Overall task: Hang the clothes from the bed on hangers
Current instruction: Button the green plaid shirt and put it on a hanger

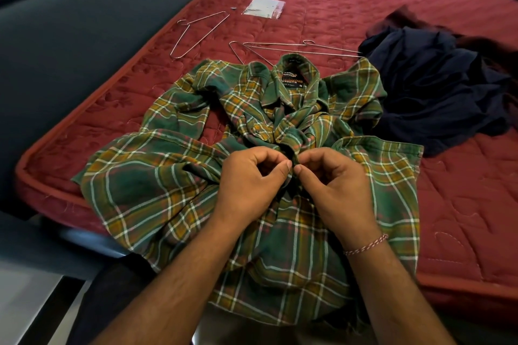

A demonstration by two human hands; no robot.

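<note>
Two hands, the left hand (249, 176) and right hand (333, 179), are pinching the green checked cloth shirt (157, 176) together mid-frame. It is lying on the red quilted mattress (462, 204).

Bedroom: quilted red mattress (350, 8), padded headboard (70, 22).

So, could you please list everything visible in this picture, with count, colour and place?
Green and yellow plaid flannel shirt: one, spread on the near part of the bed.
Thin wire hangers: three, silvery, beyond the shirt's collar.
Crumpled dark garments: a pile, navy and maroon, right of the shirt.
Clear plastic packet: one, far side.
Quilted mattress: one, red.
Left hand: pinching the shirt's front.
Right hand: pinching beside it, thread bracelet on wrist.
</note>
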